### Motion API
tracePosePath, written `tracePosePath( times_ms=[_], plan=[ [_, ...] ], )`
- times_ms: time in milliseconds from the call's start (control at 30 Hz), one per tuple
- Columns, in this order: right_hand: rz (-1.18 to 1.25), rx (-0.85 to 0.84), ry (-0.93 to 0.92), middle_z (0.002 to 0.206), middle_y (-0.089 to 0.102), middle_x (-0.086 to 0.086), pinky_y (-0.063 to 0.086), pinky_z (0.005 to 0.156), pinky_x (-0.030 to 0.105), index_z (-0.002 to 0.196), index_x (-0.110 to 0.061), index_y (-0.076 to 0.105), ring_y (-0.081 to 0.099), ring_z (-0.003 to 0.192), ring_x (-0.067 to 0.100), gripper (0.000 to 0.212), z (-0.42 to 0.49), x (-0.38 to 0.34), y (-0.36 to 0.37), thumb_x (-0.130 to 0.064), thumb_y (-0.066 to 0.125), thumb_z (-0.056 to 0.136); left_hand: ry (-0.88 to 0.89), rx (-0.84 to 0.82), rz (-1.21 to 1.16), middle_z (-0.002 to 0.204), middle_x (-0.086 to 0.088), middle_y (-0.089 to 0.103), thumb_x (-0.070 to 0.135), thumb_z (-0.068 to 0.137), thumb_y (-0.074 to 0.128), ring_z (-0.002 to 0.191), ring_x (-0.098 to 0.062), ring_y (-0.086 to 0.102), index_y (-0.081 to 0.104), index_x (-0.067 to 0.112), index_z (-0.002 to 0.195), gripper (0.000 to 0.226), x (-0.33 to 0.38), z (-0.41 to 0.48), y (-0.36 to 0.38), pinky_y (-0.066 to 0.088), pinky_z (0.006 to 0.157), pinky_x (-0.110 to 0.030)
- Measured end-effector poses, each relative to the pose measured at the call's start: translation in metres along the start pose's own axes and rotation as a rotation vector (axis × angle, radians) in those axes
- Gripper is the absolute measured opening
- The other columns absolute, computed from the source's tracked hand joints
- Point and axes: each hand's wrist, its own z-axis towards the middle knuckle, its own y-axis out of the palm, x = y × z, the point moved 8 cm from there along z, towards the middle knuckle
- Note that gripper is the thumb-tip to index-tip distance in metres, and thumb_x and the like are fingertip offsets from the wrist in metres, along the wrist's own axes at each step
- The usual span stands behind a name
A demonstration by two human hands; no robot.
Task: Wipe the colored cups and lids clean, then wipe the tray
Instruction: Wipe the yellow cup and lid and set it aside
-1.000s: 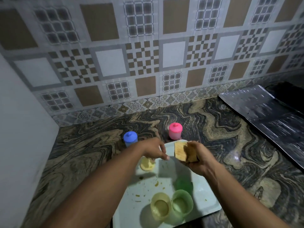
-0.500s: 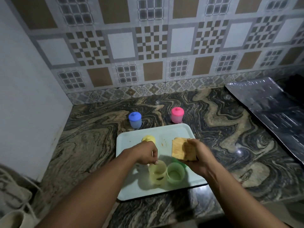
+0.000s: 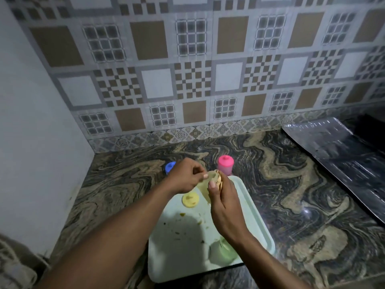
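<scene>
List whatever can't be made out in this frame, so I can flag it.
Head view only.
Blue cup: mostly behind the left hand; only one edge shows.
Yellow cup: pinched by the left hand and covered by the right hand; its inside is unseen.
Sponge: mostly buried in the right hand's grip.
Green cup: the right forearm crosses it; it is blurred and its contents are unclear.

- Pale green rectangular plastic tray (image 3: 256,215) is lying on the marbled stone counter (image 3: 125,184).
- Yellow round plastic lid (image 3: 190,200) is sitting on the tray's far left; green translucent plastic cup (image 3: 223,252) is standing at its near right.
- Pink lidded plastic cup (image 3: 225,164) is standing just behind the tray, with blue lidded plastic cup (image 3: 170,166) to its left.
- Left hand (image 3: 183,176) is holding yellow translucent plastic cup (image 3: 205,188) above the tray's far end; right hand (image 3: 224,205) is holding tan sponge pad (image 3: 218,178) at its mouth.
- Crinkled silver foil sheet (image 3: 333,159) is lying far right.
</scene>
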Motion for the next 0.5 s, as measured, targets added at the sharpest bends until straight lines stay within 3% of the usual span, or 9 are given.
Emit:
tracePosePath(
  times_ms=[67, 133, 200, 267, 300, 433, 500],
  plan=[
    [0.136, 0.014, 0.07, 0.111, 0.064, -0.007, 0.047, 0.086, 0.023, 0.124, -0.025, 0.059, 0.058, 0.102, 0.005, 0.052, 0.006, 0.003, 0.005, -0.058, 0.025, 0.103, 0.033, 0.0, -0.016, 0.069, 0.0, 0.071, 0.026, 0.09, 0.074, 0.058, -0.009, 0.057, 0.075, 0.015, 0.08, 0.015, 0.003, 0.008, -0.007, 0.048, 0.061, -0.03],
    [0.248, 0.011, 0.226, 0.091, 0.066, -0.006, 0.044, 0.071, 0.01, 0.107, -0.019, 0.068, 0.058, 0.08, -0.003, 0.05, 0.019, 0.019, 0.008, -0.048, 0.027, 0.106, 0.064, -0.039, -0.028, 0.071, 0.001, 0.073, 0.027, 0.089, 0.074, 0.06, -0.012, 0.061, 0.077, 0.017, 0.082, 0.013, 0.003, 0.014, -0.012, 0.05, 0.061, -0.031],
    [0.361, -0.029, 0.448, 0.096, 0.072, 0.003, 0.05, 0.075, 0.017, 0.105, -0.014, 0.072, 0.064, 0.084, 0.006, 0.049, 0.034, 0.042, 0.014, -0.047, 0.036, 0.105, 0.096, -0.095, -0.077, 0.076, -0.002, 0.075, 0.024, 0.089, 0.075, 0.064, -0.01, 0.062, 0.078, 0.015, 0.084, 0.01, 0.005, 0.021, -0.013, 0.05, 0.063, -0.032],
    [0.623, -0.076, 0.676, 0.11, 0.071, 0.021, 0.052, 0.079, 0.04, 0.117, -0.008, 0.07, 0.067, 0.094, 0.032, 0.048, 0.038, 0.054, 0.024, -0.045, 0.045, 0.101, 0.12, -0.146, -0.166, 0.082, -0.009, 0.076, 0.019, 0.088, 0.076, 0.07, -0.012, 0.064, 0.079, 0.011, 0.086, 0.008, 0.007, 0.026, -0.013, 0.052, 0.067, -0.034],
    [0.716, -0.114, 0.752, 0.111, 0.07, 0.027, 0.053, 0.074, 0.044, 0.118, -0.004, 0.069, 0.066, 0.093, 0.039, 0.046, 0.037, 0.053, 0.029, -0.041, 0.046, 0.102, 0.128, -0.16, -0.178, 0.084, -0.008, 0.076, 0.017, 0.087, 0.076, 0.075, -0.015, 0.067, 0.08, 0.012, 0.087, 0.006, 0.007, 0.029, -0.013, 0.054, 0.071, -0.036],
    [0.851, -0.165, 0.846, 0.097, 0.066, 0.028, 0.053, 0.061, 0.039, 0.117, 0.006, 0.067, 0.064, 0.076, 0.038, 0.043, 0.044, 0.055, 0.045, -0.028, 0.052, 0.096, 0.108, -0.218, -0.141, 0.09, -0.001, 0.077, 0.027, 0.082, 0.079, 0.09, -0.023, 0.072, 0.08, 0.032, 0.083, 0.005, -0.007, 0.049, -0.01, 0.058, 0.085, -0.051],
    [0.898, -0.131, 0.883, 0.093, 0.064, 0.025, 0.053, 0.063, 0.039, 0.113, 0.002, 0.068, 0.063, 0.071, 0.035, 0.039, 0.049, 0.059, 0.05, -0.028, 0.053, 0.094, 0.094, -0.214, -0.177, 0.092, -0.001, 0.077, 0.036, 0.08, 0.08, 0.094, -0.025, 0.071, 0.08, 0.03, 0.088, 0.01, -0.008, 0.058, -0.01, 0.057, 0.088, -0.053]
  ],
)
